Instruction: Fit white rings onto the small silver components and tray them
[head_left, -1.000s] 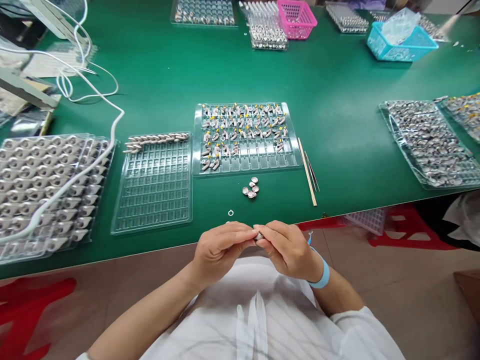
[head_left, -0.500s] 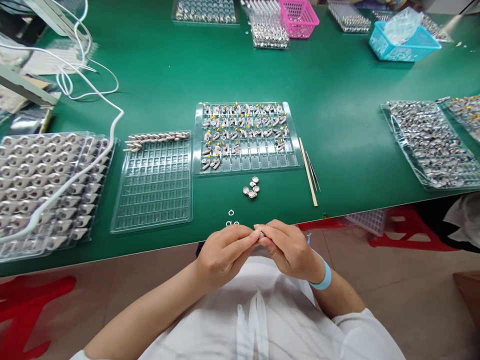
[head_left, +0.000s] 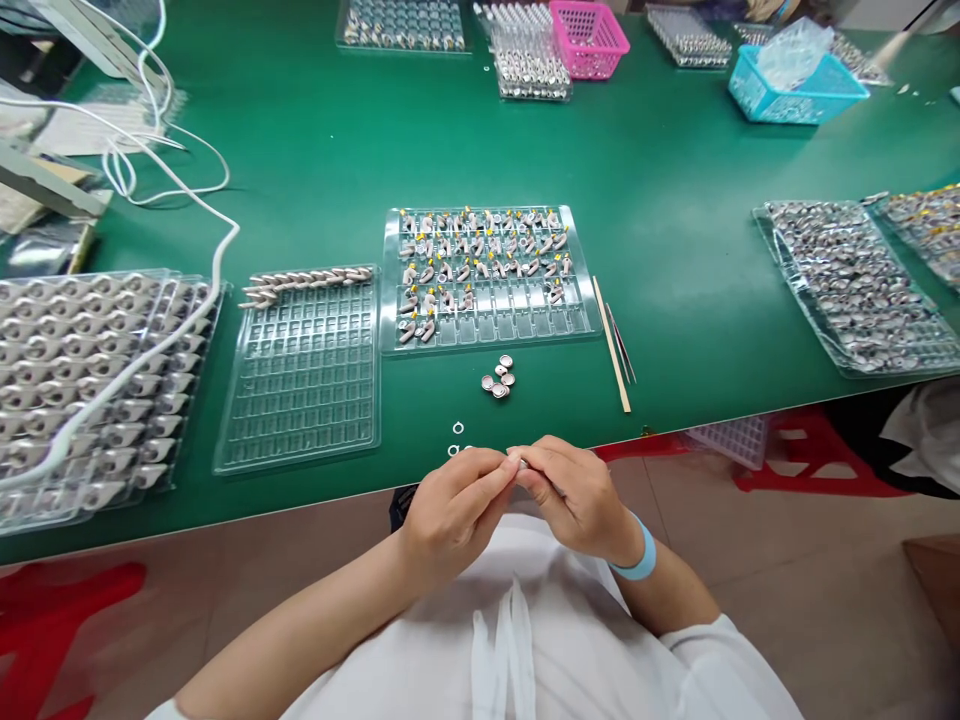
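Observation:
My left hand (head_left: 457, 505) and my right hand (head_left: 574, 495) meet just in front of the table's near edge, fingertips pinched together. Between them is a small metallic part (head_left: 523, 464), mostly hidden by the fingers, so its kind cannot be made out. Just beyond my left hand lie a few small white rings (head_left: 458, 428). A cluster of small round cup-like parts (head_left: 499, 378) rests farther up the table. Behind that sits a clear tray (head_left: 517, 325) partly filled with grey curved pieces with yellow tips (head_left: 480, 242).
A wooden stick (head_left: 613, 345) and tweezers (head_left: 621, 345) lie right of the tray. To the left are a clear tray (head_left: 300, 390) with one filled edge, stacked trays of grey parts (head_left: 82, 370) and a white cable (head_left: 150, 360). Pink (head_left: 589, 40) and blue baskets (head_left: 795, 95) stand at the back.
The view has shifted slightly, so the table's things sit a little farther left. Both hands keep their pinch at the same place, with only slight finger movement.

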